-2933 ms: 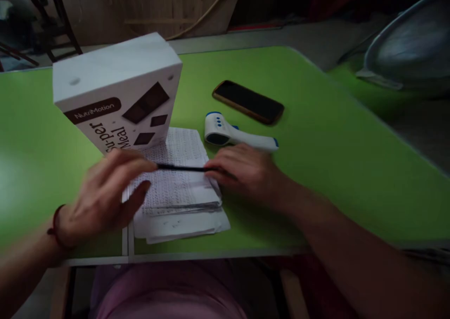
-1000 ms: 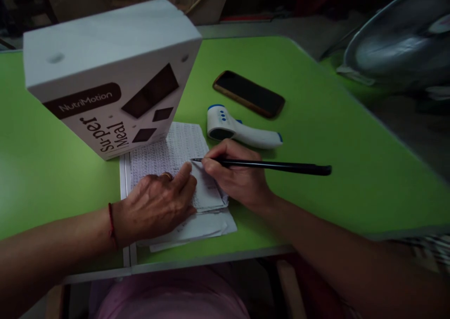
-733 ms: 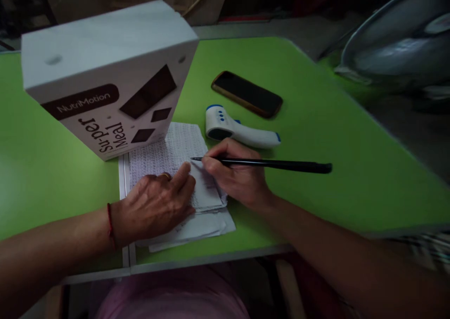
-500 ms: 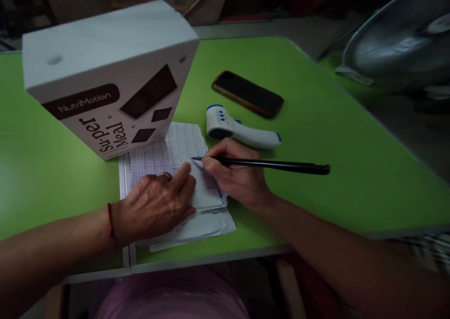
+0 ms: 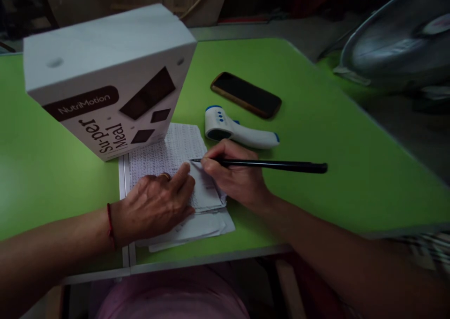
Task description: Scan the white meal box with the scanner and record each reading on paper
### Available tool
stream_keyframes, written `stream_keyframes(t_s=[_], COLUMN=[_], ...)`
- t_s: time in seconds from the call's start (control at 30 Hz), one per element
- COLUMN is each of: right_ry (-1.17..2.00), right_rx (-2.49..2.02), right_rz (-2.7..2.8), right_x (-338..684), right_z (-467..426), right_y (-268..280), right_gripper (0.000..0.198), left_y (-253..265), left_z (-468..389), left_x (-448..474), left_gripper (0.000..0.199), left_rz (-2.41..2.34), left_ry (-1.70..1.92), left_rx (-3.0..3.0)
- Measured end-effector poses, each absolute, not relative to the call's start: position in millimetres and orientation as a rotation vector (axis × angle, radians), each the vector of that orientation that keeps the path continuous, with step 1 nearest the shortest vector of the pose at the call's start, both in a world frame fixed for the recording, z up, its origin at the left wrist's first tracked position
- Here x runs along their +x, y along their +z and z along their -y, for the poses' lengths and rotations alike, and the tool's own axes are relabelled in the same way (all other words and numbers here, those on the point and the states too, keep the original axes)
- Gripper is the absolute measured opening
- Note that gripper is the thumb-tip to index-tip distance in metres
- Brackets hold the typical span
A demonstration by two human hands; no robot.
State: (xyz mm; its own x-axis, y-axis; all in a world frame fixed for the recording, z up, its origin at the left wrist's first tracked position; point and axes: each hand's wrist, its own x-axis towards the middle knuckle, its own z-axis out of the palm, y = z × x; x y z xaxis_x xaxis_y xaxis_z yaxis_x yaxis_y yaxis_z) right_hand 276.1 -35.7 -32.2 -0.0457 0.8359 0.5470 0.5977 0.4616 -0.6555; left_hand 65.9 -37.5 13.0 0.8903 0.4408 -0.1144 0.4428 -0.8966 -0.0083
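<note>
— In the head view, what do we hold?
— Our right hand [image 5: 239, 176] pinches a slim black pen [image 5: 281, 166], its tip at the white, handwritten papers [image 5: 183, 143] on the green table [image 5: 333, 201].
— And our left hand [image 5: 158, 201]?
— Half-open, fingers bent, resting on the papers.
— The box [image 5: 112, 75]?
— White with brown print, upright and closed by them; we cannot see inside.

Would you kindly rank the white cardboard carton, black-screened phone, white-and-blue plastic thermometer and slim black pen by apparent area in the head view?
1. Carton
2. Phone and thermometer: too alike to rank
3. Pen, partly covered
</note>
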Motion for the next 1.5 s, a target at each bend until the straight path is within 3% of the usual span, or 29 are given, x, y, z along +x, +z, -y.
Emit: stream_keyframes(t_s=[1.5], right_ry=[0.289], right_rx=[-1.286], right_rz=[1.652], right_x=[275.8], right_z=[35.7], right_y=[-31.7], right_gripper=[0.019], left_y=[13.6], left_z=[36.8], left_x=[65.5], left_gripper=[0.039], left_rz=[-0.700], left_ry=[-0.129], left_rx=[3.030])
